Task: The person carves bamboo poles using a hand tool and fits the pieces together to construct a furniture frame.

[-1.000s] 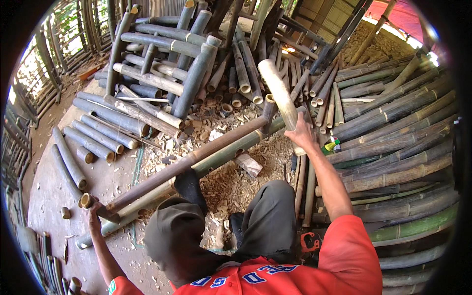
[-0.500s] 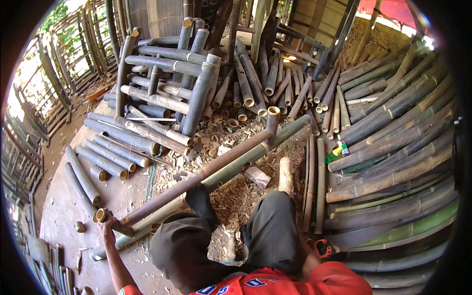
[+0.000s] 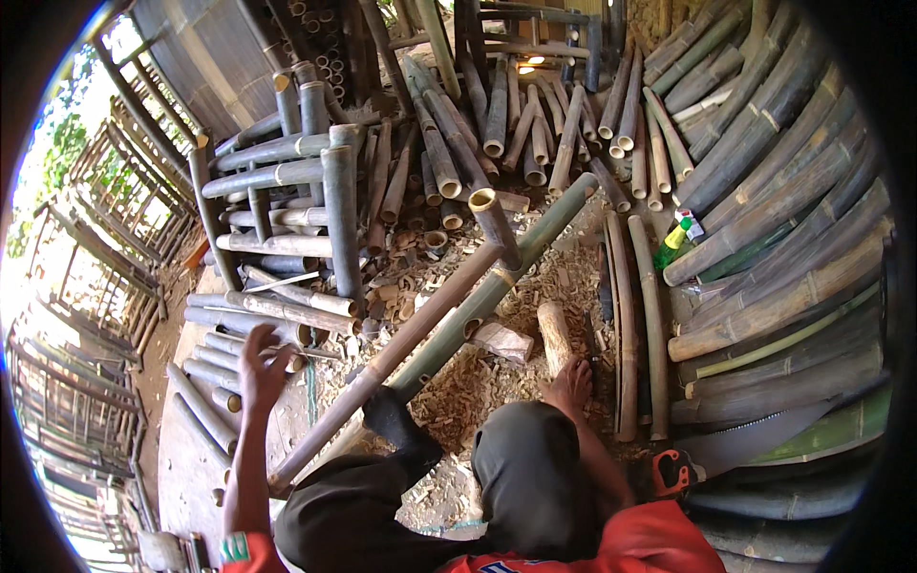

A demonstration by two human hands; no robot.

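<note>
My left hand [image 3: 262, 368] is raised in the air with fingers apart and nothing in it, left of the joined bamboo poles. My right hand [image 3: 570, 384] is beside my knee, its fingers closed round the near end of a pale wooden club [image 3: 552, 334]. In front of me a brownish bamboo pole [image 3: 411, 339] slants from lower left to upper right. It lies alongside a thicker green bamboo pole [image 3: 525, 258] with holes cut in it. A short bamboo post [image 3: 494, 227] stands at their far part. My dark foot [image 3: 392, 420] rests against the poles.
A bamboo frame [image 3: 287, 172] stands at the far left, with cut bamboo lengths [image 3: 202, 420] below it. Bamboo poles [image 3: 793, 315] are stacked at right, with a green bottle [image 3: 672, 244] and an orange-handled saw [image 3: 674, 473]. Wood chips [image 3: 458, 401] cover the ground.
My left hand has let go of the brown pole's near end assembly and risen. My right hand has come into view at the wooden club, which now tilts. The view has shifted.
</note>
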